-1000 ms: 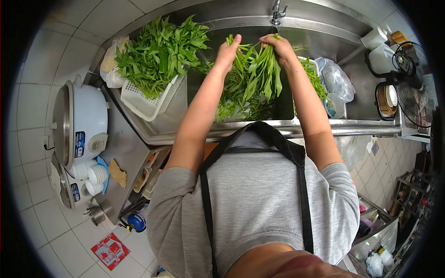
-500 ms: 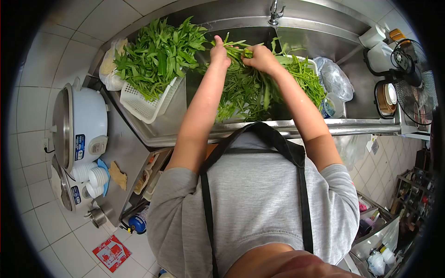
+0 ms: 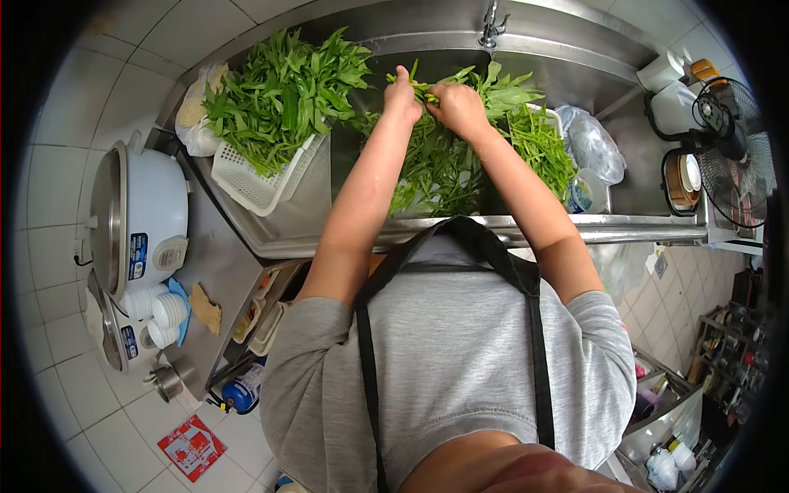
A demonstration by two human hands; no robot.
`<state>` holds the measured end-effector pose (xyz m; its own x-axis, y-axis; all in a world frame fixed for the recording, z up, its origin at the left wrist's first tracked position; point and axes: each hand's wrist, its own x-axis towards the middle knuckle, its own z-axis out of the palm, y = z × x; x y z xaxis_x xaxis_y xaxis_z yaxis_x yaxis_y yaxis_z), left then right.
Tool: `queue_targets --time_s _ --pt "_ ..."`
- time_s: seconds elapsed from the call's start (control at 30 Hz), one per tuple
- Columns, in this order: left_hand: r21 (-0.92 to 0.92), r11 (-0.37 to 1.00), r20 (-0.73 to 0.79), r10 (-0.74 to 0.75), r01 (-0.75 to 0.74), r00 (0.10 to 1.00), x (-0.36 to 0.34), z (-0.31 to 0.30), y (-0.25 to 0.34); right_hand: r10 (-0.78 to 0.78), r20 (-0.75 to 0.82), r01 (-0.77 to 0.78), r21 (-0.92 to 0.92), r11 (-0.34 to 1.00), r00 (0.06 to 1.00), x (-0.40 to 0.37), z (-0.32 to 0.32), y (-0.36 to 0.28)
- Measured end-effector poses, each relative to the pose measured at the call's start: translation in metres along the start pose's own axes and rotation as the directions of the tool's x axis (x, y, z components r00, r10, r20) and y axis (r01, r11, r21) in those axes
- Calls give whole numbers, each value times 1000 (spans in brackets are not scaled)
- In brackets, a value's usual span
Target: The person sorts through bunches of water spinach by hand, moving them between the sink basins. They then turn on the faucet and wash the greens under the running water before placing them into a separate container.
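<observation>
Over the sink basin, my left hand (image 3: 402,99) is closed around the stem ends of a bunch of water spinach (image 3: 503,92). My right hand (image 3: 459,108) grips the same stems just to the right, and the leaves fan out beyond it. Under my wrists, more loose leafy greens (image 3: 440,177) lie in the basin. Cut green stems (image 3: 538,148) fill a white basket to the right of my right forearm. A heap of leaves (image 3: 283,99) rises from a white perforated basket (image 3: 246,182) on the left.
A faucet (image 3: 491,31) stands at the sink's back edge. Right of the stems are a clear plastic bag (image 3: 596,146) and a small tub (image 3: 588,191). A fan (image 3: 731,152) stands far right. On the left counter sit a large rice cooker (image 3: 152,218) and stacked white bowls (image 3: 168,312).
The bunch's leaves have swung from hanging below my hands to spreading out on the right. Both hands stay close together on the stems, slightly shifted right.
</observation>
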<state>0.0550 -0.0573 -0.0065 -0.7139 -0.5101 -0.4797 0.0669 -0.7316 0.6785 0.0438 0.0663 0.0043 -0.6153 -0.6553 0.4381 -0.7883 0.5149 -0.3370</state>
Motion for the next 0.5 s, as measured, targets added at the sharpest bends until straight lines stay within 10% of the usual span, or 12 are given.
queue_targets --time_s 0.17,0.5 --pt "136 988 279 -103 67 955 14 -15 0 111 -2 -110 111 988 994 1 4 8" --pt "-25 994 214 114 -111 970 2 -2 -26 469 -6 -419 441 794 883 6 7 21"
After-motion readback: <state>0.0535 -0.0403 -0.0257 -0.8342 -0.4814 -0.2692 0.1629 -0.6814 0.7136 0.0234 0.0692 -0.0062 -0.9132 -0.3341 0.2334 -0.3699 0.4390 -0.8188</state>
